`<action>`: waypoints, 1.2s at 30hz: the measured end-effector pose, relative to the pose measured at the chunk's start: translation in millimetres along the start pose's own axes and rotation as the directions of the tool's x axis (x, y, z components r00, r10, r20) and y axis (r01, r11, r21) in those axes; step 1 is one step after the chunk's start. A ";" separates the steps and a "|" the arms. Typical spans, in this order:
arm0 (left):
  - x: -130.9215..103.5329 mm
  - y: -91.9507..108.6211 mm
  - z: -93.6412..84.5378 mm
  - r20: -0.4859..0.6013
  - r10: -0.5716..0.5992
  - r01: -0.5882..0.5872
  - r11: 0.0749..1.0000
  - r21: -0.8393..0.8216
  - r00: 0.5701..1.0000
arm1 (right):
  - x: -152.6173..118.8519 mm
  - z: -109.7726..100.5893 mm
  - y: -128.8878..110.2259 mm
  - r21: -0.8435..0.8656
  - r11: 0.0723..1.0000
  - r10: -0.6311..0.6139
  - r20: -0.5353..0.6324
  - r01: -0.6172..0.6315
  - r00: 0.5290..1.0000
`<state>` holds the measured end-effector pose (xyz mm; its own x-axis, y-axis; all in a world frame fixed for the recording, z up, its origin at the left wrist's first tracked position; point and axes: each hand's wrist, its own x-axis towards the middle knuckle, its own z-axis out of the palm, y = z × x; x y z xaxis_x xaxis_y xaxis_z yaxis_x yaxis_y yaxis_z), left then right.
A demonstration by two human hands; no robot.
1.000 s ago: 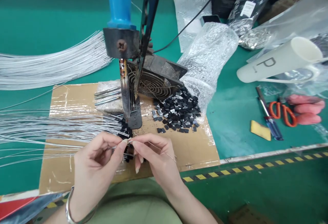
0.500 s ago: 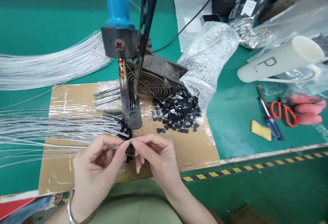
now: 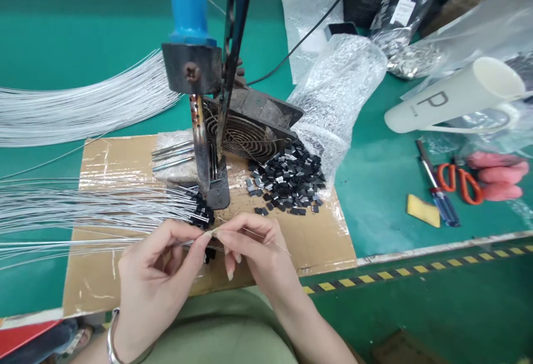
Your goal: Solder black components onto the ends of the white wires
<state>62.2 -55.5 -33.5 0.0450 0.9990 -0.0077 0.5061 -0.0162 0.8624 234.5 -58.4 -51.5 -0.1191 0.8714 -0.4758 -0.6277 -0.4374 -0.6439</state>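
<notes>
My left hand [image 3: 162, 272] pinches the end of a thin grey wire between thumb and forefinger. Touching it at the fingertips, my right hand [image 3: 262, 247] is closed on a thin strand of wire that trails back over its fingers. Just above the hands, the soldering iron [image 3: 202, 153] with a blue handle [image 3: 189, 3] points down from a black holder. Beside its tip, black connectors [image 3: 202, 211] end a bundle of grey wires [image 3: 125, 208]. A heap of small black pieces [image 3: 291, 178] lies right of it, on the cardboard [image 3: 316, 242].
Behind the iron leans a round-grilled fan [image 3: 245, 131]. Bubble wrap [image 3: 337, 97] lies to the right, then a white mug [image 3: 453, 97], scissors [image 3: 470, 186], a screwdriver [image 3: 445, 207] and a yellow sponge [image 3: 423, 211]. More white wires [image 3: 83, 109] spread at the left.
The fingertips of both hands stay together while the right hand's lower fingers have shifted slightly right. Some wires under my left hand lie differently. The view has moved slightly.
</notes>
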 end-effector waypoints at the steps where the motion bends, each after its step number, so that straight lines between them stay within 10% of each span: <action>1: -0.2 -0.1 -0.7 0.007 0.001 -0.002 1.000 0.007 1.000 | 0.2 -0.8 -1.4 -0.002 1.000 0.010 0.009 -0.010 1.000; 36: 4.7 7.4 5.4 -0.027 -0.058 0.055 0.993 -0.102 0.998 | -5.1 2.5 24.1 0.025 0.992 -0.126 -0.058 0.127 0.990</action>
<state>70.8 -51.1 -29.9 -0.0078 0.9990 -0.0435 0.4171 0.0428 0.9078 218.1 -72.8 -63.0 0.0055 0.9052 -0.4249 -0.6566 -0.3172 -0.6843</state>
